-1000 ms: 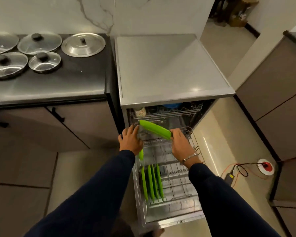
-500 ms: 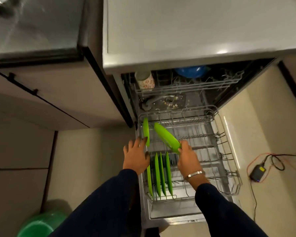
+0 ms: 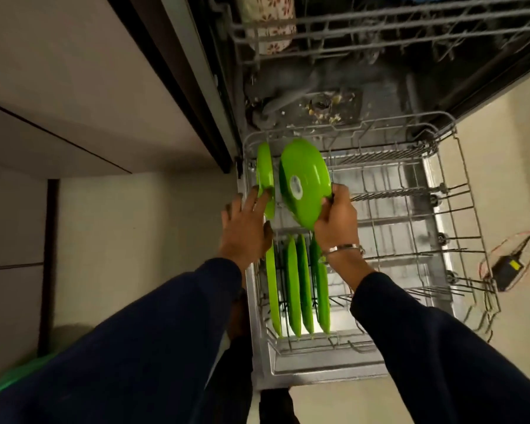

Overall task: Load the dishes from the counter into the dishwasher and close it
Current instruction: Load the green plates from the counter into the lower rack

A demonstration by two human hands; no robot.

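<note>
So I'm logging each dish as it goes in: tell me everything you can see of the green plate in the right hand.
The green plate is round, glossy and looks like plastic, with a small pale oval sticker on its underside, which faces the camera. It is tilted on edge above the lower rack, not yet in a slot. The right hand grips its lower right rim, thumb on the underside. It stands just right of another upright green plate, which the left hand touches with straight fingers.

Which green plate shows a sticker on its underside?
The tilted plate gripped by the right hand, above the lower rack. The other green plates show only thin edges.
</note>
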